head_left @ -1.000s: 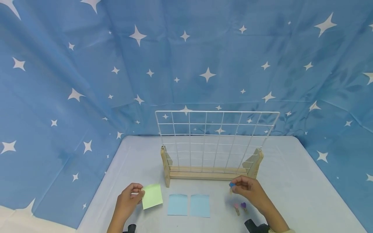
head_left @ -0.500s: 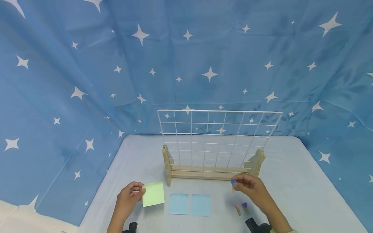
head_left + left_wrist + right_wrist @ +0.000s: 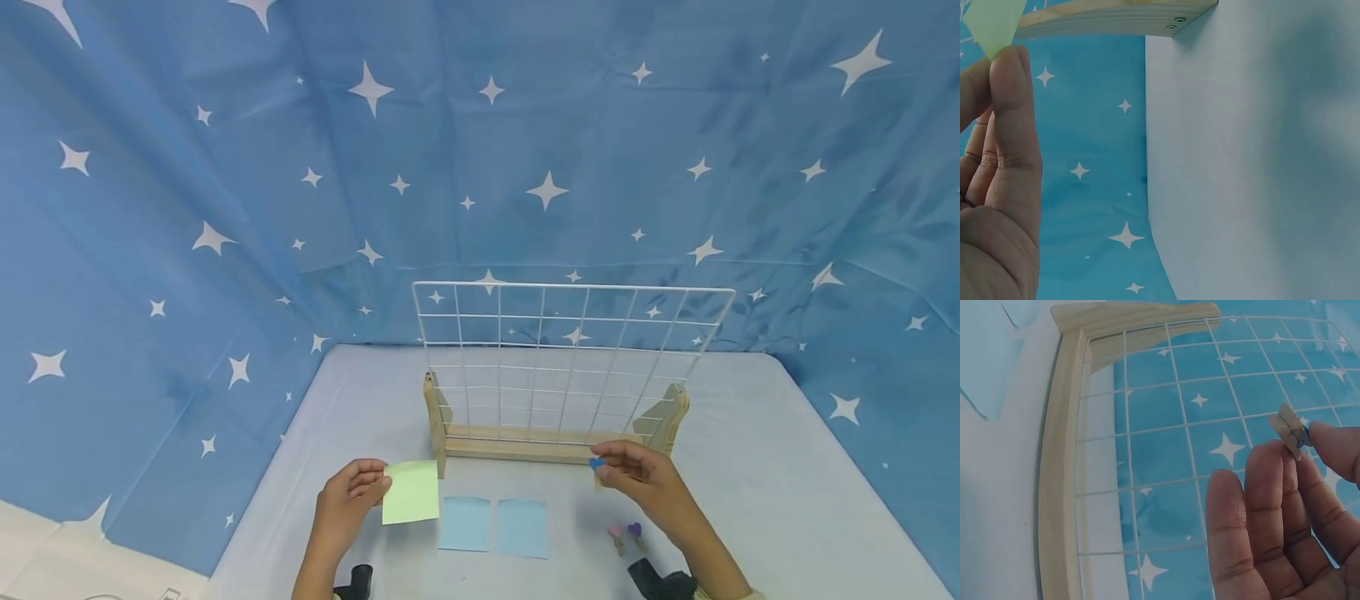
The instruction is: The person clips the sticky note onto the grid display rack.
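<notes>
From my remote post I noted, low left of the frame's centre, the left hand (image 3: 347,504) pinching a green note (image 3: 412,493) and, low right of centre, the right hand (image 3: 641,479) pinching a clothespin (image 3: 596,464), which a slackened pinch could have dropped.

A white wire grid (image 3: 573,368) in a wooden stand (image 3: 517,451) spans the middle of the bench (image 3: 772,467), blocking the straight way back; bench lies open to either side of it, as far as a starry blue curtain (image 3: 450,150). Between the left hand (image 3: 348,497), holding a green note (image 3: 411,493), and the right hand (image 3: 639,479), a wide gap runs above two flat blue notes (image 3: 522,528). Two small clips (image 3: 636,531) lie nearer the viewer than the right hand.
</notes>
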